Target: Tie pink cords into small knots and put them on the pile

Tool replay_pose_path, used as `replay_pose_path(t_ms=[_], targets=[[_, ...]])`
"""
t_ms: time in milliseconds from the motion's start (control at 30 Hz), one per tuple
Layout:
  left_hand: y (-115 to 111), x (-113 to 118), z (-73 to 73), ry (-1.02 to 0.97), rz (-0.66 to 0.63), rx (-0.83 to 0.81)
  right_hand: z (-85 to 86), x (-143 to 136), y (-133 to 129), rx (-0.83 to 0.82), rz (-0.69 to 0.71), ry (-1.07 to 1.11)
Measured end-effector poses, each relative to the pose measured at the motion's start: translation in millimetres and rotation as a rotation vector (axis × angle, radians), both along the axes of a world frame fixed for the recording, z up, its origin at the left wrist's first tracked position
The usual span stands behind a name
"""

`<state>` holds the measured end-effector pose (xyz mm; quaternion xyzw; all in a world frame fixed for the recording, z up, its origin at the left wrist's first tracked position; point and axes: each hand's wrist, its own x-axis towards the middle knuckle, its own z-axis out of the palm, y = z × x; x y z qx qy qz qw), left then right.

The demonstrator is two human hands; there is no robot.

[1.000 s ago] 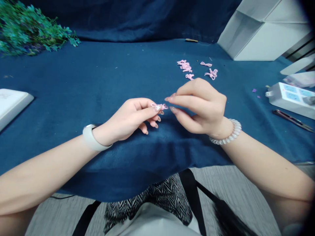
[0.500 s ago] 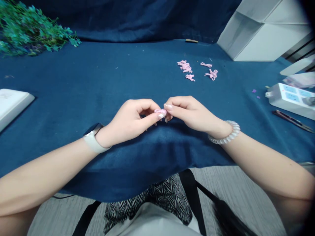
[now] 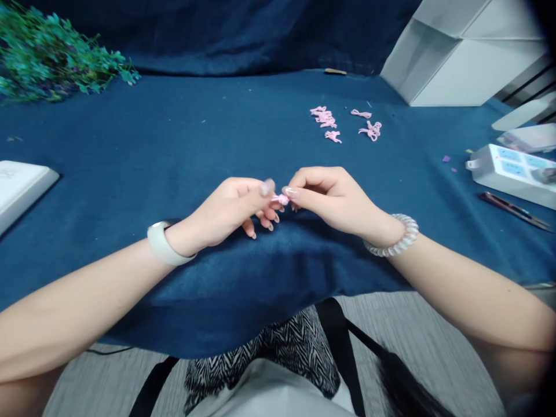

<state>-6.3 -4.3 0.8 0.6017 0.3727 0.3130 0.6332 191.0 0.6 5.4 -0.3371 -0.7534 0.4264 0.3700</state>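
As left hand (image 3: 232, 209) faces right hand (image 3: 336, 198), pink knot (image 3: 283, 199) lies between.

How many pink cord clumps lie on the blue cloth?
4: a large clump, a small clump just nearer; to their right, narrow clump, loopy clump just nearer. The large one may hide others.

Pale watch band (image 3: 167, 246); clear coiled bracelet (image 3: 402, 236); black-white zigzag garment (image 3: 264, 359)
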Motion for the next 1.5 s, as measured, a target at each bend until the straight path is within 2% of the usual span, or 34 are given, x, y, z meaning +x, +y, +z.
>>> replay_pose_path(t_ms=[167,367,500,633,900,1133,1300,1500], targets=[[-4,4,5.7,0.113,0.049,0.042,-1.0,-1,-3,0.043,-0.011,-0.057],[-4,5,7.8,0.123,0.088,0.045,1.5,1,-1,0.006,-0.010,-0.066],[-4,4,7.2,0.115,0.077,0.037,4.5,3,1,0.007,-0.054,-0.013],[-4,4,7.9,0.109,0.067,0.031,6.5,5,0,0.010,-0.027,0.015],[-3,3,8.1,0.157,0.030,0.027,8.0,6,-3,0.087,0.046,-0.064],[-3,4,6.9,0.161,0.012,0.024,9.4,6,-3,0.122,0.023,-0.127],[-3,4,6.1,0.145,0.005,0.017,7.7,5,-4,0.109,0.021,-0.099],[-3,4,6.7,0.146,-0.008,0.017,8.5,6,-3,0.187,0.051,-0.098]])
